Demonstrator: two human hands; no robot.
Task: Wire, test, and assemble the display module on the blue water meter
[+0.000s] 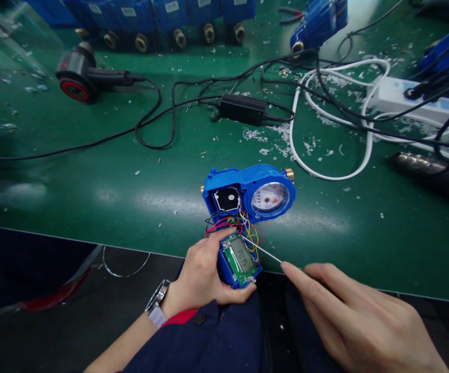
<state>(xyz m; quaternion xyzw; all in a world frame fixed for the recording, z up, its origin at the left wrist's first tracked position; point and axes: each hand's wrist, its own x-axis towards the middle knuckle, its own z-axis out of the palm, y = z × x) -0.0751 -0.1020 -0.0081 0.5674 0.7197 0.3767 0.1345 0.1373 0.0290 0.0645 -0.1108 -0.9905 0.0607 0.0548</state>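
Note:
My left hand (204, 267) grips a blue housing that carries a green circuit board with a small LCD (242, 255). Thin red, black and yellow wires (249, 228) run from it into an open blue water meter (247, 173), which lies on the table just beyond, with a round dial (270, 199) and brass ends. In my right hand (356, 311) is a thin metal rod (263, 249), perhaps a screwdriver shaft; its handle is hidden by the fingers. The rod's tip is at the board's upper edge; whether it touches cannot be made out.
Across the green table (92, 191) run black cables, a black power adapter (243, 109) and a looped white cord (329, 176). A heat gun-like tool (78, 75) lies at left. Several blue meters (133, 18) line the back; a white power strip (395, 96) sits right, among plastic scraps.

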